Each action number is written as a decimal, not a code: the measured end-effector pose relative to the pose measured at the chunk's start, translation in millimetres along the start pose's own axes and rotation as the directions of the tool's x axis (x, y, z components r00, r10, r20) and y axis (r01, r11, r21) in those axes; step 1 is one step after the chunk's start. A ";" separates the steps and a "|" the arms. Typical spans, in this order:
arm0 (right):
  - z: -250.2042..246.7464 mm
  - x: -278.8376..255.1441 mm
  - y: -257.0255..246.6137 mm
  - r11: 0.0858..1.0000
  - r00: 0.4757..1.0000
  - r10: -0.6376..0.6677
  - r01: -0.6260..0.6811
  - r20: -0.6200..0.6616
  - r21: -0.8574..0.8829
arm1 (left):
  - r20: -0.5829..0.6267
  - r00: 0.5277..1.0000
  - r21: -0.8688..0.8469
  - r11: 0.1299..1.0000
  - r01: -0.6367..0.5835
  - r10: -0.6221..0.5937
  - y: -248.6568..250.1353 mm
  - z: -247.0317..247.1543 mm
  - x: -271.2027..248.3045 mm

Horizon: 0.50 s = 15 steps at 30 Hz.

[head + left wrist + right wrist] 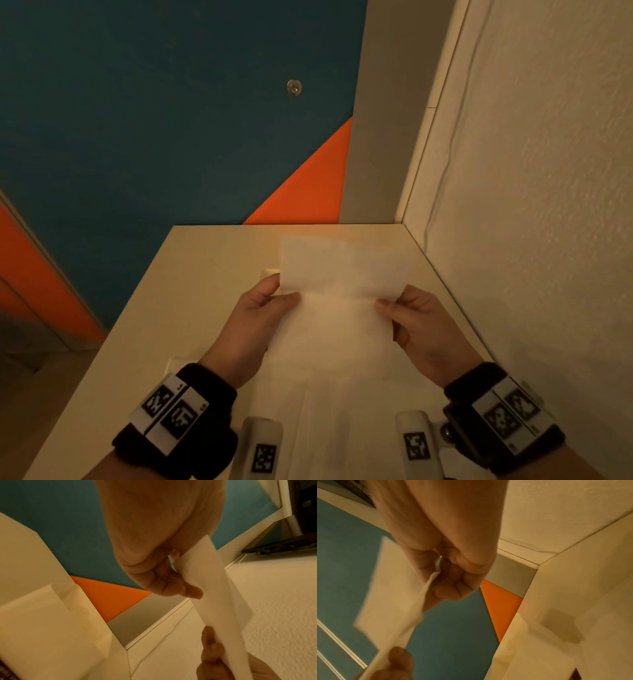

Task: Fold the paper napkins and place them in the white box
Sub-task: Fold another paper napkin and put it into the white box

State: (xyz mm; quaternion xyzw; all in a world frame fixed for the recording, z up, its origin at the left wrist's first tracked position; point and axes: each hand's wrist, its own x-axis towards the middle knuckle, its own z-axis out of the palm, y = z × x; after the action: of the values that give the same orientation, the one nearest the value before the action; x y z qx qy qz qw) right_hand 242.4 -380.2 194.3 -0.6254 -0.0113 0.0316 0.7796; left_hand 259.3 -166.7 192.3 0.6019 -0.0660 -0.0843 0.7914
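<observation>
table (178, 308): one, pale top; it holds the work below the hands.
napkin (339, 294): one in hand, held up flat above the table, likely so its halves can be folded together.
box (51, 622): one, white, on the table at the left, near for loading.
left hand (263, 308): pinches the napkin's left edge.
right hand (414, 318): pinches its right edge.

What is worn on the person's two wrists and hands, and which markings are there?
Both hands, left hand and right hand, are bare, without gloves. Each wrist carries a black band with white plates showing black square code markings. White cylinders with similar markings sit beside the wrists.
</observation>
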 end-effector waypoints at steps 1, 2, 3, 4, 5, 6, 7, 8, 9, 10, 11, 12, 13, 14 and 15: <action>-0.6 -0.7 -1.4 1.000 1.000 -0.007 0.007 0.001 -0.007 | 0.002 1.000 0.008 1.000 -0.008 0.008 0.6 -0.6 0.3; -0.7 -1.4 -3.0 1.000 1.000 -0.019 0.019 0.001 -0.023 | 0.004 1.000 0.025 1.000 -0.010 0.010 0.6 -1.9 0.9; -1.2 -1.6 -3.9 0.999 0.999 -0.032 0.032 0.001 -0.044 | 0.012 1.000 0.035 0.999 -0.003 0.003 0.6 -3.4 1.2; -1.6 -1.9 -4.8 0.997 0.999 -0.042 0.043 0.006 -0.067 | 0.022 1.000 0.033 0.999 0.009 -0.010 0.4 -4.9 1.4; -1.8 -1.6 -5.4 0.995 0.999 -0.046 0.046 0.010 -0.087 | 0.027 0.999 0.030 0.999 0.024 -0.025 1.0 -5.4 1.3; -1.5 -1.5 -6.0 0.994 0.999 -0.044 0.045 0.012 -0.102 | 0.022 0.999 0.036 0.999 0.038 -0.039 0.9 -6.1 1.7; -1.5 -1.1 -6.3 0.993 0.999 -0.041 0.042 0.018 -0.111 | 0.011 0.999 0.048 0.998 0.051 -0.052 1.8 -6.1 1.8; -1.6 -1.1 -6.7 0.993 0.999 -0.037 0.040 0.028 -0.112 | 0.005 0.998 0.057 0.997 0.060 -0.061 2.8 -5.6 1.5; -1.8 -0.9 -7.4 0.993 0.999 -0.034 0.039 0.041 -0.110 | 0.000 0.998 0.063 0.996 0.068 -0.068 2.8 -6.0 1.7; -1.6 -1.1 -8.7 0.993 0.998 -0.033 0.039 0.052 -0.109 | 0.002 0.997 0.057 0.995 0.082 -0.082 3.1 -6.0 1.3; -2.3 -1.2 -9.2 0.993 0.997 -0.033 0.040 0.063 -0.111 | 0.007 0.994 0.044 0.993 0.106 -0.106 3.7 -6.1 1.1; -2.8 -1.3 -9.9 0.993 0.997 -0.033 0.041 0.072 -0.114 | 0.013 0.991 0.034 0.991 0.131 -0.131 4.1 -6.3 1.2; -3.5 -1.0 -10.2 0.992 0.996 -0.034 0.043 0.080 -0.119 | 0.019 0.989 0.045 0.989 0.143 -0.144 4.6 -5.9 1.1; -3.9 -1.0 -10.9 0.991 0.996 -0.035 0.046 0.087 -0.127 | 0.021 0.990 0.075 0.988 0.136 -0.138 4.1 -5.2 1.1; -4.1 -0.8 -11.4 0.989 0.995 -0.036 0.049 0.094 -0.137 | 0.022 0.992 0.098 0.988 0.120 -0.123 3.3 -4.1 1.3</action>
State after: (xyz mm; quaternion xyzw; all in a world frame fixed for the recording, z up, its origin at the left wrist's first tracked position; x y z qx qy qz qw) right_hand 242.3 -386.7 204.5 -0.6758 -0.0623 0.0425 0.7332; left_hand 261.6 -162.2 194.4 0.6411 -0.0443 -0.1375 0.7537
